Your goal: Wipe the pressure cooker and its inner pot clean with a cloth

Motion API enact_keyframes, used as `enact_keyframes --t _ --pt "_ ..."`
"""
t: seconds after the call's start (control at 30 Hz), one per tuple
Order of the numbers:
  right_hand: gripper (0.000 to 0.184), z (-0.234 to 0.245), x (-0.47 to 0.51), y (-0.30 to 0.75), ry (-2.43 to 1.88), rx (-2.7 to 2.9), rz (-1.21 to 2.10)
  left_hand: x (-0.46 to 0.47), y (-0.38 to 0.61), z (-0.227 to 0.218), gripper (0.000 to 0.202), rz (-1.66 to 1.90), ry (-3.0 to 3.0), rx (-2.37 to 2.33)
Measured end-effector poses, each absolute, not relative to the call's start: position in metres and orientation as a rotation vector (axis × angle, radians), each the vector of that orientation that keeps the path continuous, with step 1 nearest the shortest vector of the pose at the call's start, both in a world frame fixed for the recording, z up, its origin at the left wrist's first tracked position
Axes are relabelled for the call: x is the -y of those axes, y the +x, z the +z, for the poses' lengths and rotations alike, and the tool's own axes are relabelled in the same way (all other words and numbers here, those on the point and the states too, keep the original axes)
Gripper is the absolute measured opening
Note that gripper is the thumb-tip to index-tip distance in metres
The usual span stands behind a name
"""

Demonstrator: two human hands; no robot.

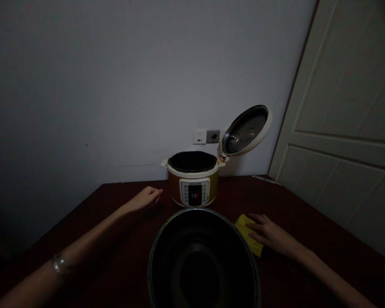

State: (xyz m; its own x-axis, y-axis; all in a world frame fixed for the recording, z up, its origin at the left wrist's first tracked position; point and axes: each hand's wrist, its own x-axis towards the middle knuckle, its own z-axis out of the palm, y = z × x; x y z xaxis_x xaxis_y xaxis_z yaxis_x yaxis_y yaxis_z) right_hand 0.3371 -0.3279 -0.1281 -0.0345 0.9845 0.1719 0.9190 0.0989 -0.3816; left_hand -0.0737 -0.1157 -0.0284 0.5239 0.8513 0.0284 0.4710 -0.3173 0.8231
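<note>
My left hand [146, 198] is over the table just left of the electric pressure cooker [194, 179], apart from it. Its fingers are curled together, and nothing shows in them. My right hand [269, 233] rests on a folded yellow cloth [249, 234], its fingers bent over the cloth's right part. Between my forearms, close to the camera, is a dark round inner pot [199, 239], its mouth facing me. Behind that pot stands the cooker, with its hinged lid [248, 130] raised to the right and a button panel in front.
All of this is on a dark red table [122, 239] pushed against a pale wall [115, 85]. Wall sockets [206, 136] sit behind the cooker. A light panelled door [346, 128] stands along the right side.
</note>
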Motion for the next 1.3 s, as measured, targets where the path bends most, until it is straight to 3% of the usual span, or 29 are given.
enact_keyframes --t 0.07,0.17,0.3,0.77,1.3 --pt "0.045 -0.118 0.335 0.326 -1.794 1.798 0.328 0.14 -0.084 -0.022 0.056 0.289 1.999 -1.046" --pt "0.058 -0.098 0.345 0.29 -1.702 1.428 0.784 0.171 -0.098 -0.014 0.062 -0.154 1.949 -0.981" --pt "0.073 -0.079 0.357 0.242 -1.583 1.262 1.182 0.196 -0.105 -0.012 0.057 -0.291 1.971 -0.883" --pt "0.071 -0.067 0.347 0.235 -1.582 1.169 1.042 0.207 -0.093 -0.043 0.044 0.162 1.791 -0.985" --pt "0.047 -0.064 0.317 0.258 -1.57 1.259 0.978 0.194 -0.07 -0.044 0.045 0.171 1.835 -0.937"
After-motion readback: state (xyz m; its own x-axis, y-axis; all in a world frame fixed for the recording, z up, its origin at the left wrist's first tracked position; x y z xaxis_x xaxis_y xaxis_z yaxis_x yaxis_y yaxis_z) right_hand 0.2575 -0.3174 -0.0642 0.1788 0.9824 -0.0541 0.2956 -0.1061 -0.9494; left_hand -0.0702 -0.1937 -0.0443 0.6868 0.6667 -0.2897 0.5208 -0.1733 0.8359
